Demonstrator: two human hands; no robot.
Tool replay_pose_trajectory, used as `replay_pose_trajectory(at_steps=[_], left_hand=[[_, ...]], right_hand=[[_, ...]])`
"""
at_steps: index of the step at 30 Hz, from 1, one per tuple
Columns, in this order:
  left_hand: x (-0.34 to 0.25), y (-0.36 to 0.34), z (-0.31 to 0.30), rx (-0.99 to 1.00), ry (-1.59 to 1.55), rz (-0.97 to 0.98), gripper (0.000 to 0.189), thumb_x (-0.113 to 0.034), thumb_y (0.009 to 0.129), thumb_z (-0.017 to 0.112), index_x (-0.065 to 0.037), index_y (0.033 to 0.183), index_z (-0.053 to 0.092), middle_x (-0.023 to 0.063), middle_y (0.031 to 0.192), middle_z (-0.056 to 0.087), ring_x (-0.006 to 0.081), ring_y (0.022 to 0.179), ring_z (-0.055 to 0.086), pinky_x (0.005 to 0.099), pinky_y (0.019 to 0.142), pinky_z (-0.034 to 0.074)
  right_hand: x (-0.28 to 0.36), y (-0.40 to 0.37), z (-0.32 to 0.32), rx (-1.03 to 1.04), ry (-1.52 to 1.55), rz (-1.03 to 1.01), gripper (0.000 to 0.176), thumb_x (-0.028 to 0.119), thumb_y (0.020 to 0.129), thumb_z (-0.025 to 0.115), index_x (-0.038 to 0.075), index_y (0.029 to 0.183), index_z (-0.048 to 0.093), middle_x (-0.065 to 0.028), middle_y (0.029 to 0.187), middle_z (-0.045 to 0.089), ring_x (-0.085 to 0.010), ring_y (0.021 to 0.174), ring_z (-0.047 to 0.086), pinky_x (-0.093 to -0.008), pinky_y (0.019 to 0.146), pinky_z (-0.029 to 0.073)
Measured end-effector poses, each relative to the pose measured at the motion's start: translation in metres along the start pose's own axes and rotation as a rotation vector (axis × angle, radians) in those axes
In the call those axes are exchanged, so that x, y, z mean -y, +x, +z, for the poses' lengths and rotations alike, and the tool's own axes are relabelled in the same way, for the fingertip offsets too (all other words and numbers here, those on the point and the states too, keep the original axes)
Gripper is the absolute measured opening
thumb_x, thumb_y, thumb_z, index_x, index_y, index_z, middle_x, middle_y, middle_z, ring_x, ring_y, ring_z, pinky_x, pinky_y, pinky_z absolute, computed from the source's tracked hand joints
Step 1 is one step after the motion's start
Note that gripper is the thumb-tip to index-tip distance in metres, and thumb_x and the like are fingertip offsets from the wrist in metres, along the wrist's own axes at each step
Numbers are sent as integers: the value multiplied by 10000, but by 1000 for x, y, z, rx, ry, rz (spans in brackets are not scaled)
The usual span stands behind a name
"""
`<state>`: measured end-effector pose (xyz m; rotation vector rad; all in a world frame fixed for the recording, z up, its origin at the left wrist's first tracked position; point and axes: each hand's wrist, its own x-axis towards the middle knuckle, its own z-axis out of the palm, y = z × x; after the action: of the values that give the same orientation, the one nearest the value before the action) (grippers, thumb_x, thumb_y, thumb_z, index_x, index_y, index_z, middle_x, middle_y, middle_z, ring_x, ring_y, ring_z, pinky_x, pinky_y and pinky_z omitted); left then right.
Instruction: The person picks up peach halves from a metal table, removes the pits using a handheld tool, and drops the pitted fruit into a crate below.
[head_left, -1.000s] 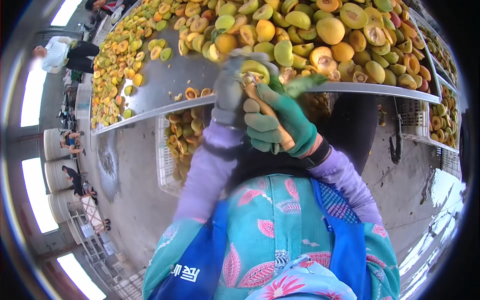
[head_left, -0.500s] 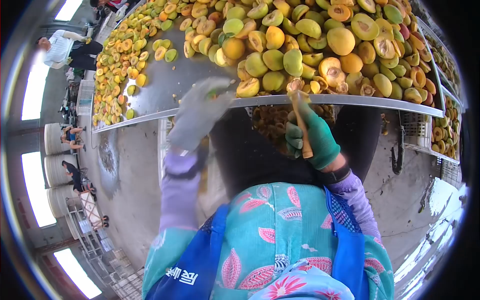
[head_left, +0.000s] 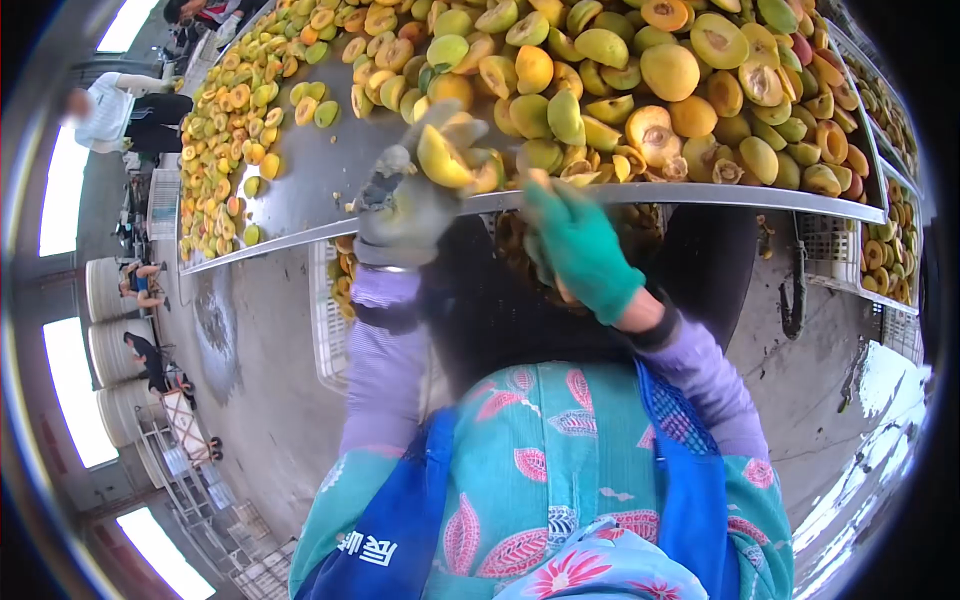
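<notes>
My left hand [head_left: 400,205], in a grey glove, is closed around a yellow-green peach half [head_left: 442,160] just above the near rim of the metal table. Motion blurs its fingers. To its right, my right hand [head_left: 585,250] in a green glove grips a wooden-handled tool [head_left: 540,178]. Most of the tool is hidden by the glove and blur, so its working end cannot be made out. Beyond both hands lies a heap of halved peaches [head_left: 670,75], green to orange, some with brown centres.
The table's metal rim [head_left: 680,194] runs across in front of me. Under it, between my knees, is a pile of brownish fruit pieces [head_left: 635,225]. White crates [head_left: 830,250] stand to the right, another crate [head_left: 328,330] below left. A person [head_left: 120,110] stands at far left.
My left hand has come back from the rim and now holds a peach half. My right hand, with the tool, has shifted left toward it.
</notes>
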<state>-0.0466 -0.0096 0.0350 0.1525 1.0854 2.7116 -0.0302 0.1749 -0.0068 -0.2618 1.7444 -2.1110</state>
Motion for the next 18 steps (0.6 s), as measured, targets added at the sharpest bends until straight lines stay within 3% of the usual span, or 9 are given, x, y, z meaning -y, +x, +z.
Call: replay_pose_trajectory(at_steps=[2, 3, 5, 7, 11, 18], left_hand=[[16, 1, -4, -86, 268, -13, 711, -437, 853, 573, 21, 1363, 383, 191, 1195, 543, 306, 1036, 570, 405, 832, 497], [22, 2, -6, -128, 403, -20, 789, -490, 845, 570, 29, 1394, 345, 209, 1232, 519, 339, 1062, 563, 417, 859, 491], [23, 3, -8, -196, 245, 4, 729, -486, 888, 522, 41, 1370, 371, 205, 1249, 501, 332, 1019, 568, 423, 851, 488], [25, 7, -14, -184, 53, -7, 698, -478, 909, 492, 39, 1363, 381, 199, 1235, 514, 316, 992, 573, 428, 852, 490], [35, 1, 0, -287, 135, -20, 531, -432, 946, 482, 34, 1200, 501, 167, 941, 615, 234, 794, 616, 342, 690, 536], [50, 0, 22, -489, 352, 144, 455, -385, 959, 482, 43, 1092, 560, 146, 890, 637, 198, 755, 612, 307, 653, 519]], right_hand=[[8, 4, 18, -26, -403, -60, 426, 433, 944, 489, 16, 877, 545, -229, 700, 565, -413, 659, 555, -480, 595, 437], [7, 3, 17, -7, -352, -41, 430, 439, 945, 482, 19, 884, 546, -236, 717, 574, -418, 678, 563, -486, 607, 437], [5, 5, 14, 37, -249, -6, 438, 452, 947, 469, 25, 897, 550, -249, 750, 592, -430, 716, 581, -499, 631, 436], [9, -1, 11, -63, -311, -51, 388, 405, 945, 496, 24, 884, 526, -249, 737, 594, -437, 705, 588, -492, 599, 439], [6, -4, 15, -98, -380, -113, 313, 337, 941, 527, 28, 892, 505, -234, 698, 597, -427, 651, 592, -485, 557, 446], [0, -5, 21, -69, -441, -78, 318, 332, 952, 506, 15, 932, 495, -253, 695, 592, -438, 658, 590, -490, 561, 452]])
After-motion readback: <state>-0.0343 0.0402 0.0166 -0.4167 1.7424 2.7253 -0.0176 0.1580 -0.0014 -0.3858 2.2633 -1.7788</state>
